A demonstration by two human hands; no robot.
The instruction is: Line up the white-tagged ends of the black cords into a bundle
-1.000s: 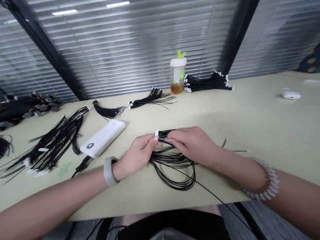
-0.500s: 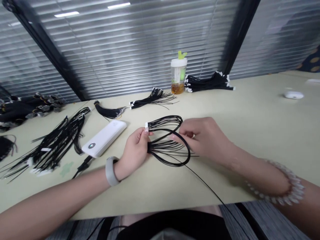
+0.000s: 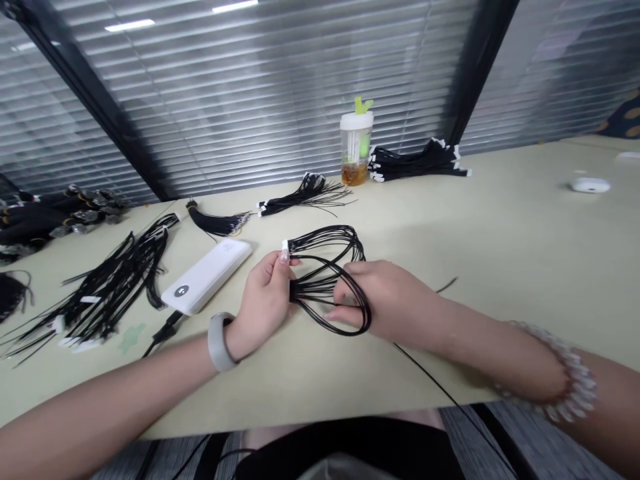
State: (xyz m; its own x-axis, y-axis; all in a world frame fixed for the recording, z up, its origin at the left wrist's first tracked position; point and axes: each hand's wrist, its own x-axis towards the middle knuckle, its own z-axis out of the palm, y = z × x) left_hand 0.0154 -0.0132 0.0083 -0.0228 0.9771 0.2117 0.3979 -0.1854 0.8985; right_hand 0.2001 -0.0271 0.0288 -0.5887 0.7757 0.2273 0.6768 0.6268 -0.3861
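My left hand (image 3: pixel 267 287) is closed on a bundle of black wires (image 3: pixel 327 233), near the middle of the table. A small white connector (image 3: pixel 285 250) pokes up at its thumb and fingertips. From this hand the wires arch to the right in loops and bend back. My right hand (image 3: pixel 373 297) reaches into the loops with curled fingers and thumb, gripping wires at their right side; some strands cross in front of it. Exactly which strands it holds is hidden. One wire end (image 3: pixel 447 285) sticks out behind the right wrist.
A white power bank (image 3: pixel 207 277) with a plugged cable lies left of my hands. Beyond it are black wire bundles (image 3: pixel 115 287). At the back stand a drink cup (image 3: pixel 357 150) and more bundled wires (image 3: pixel 417 162). A white earbud case (image 3: pixel 591 185) lies right.
My right hand has moved down and slightly left, deeper into the wire loops. My left hand has shifted slightly left with the connector. A wire end now shows behind the right wrist.
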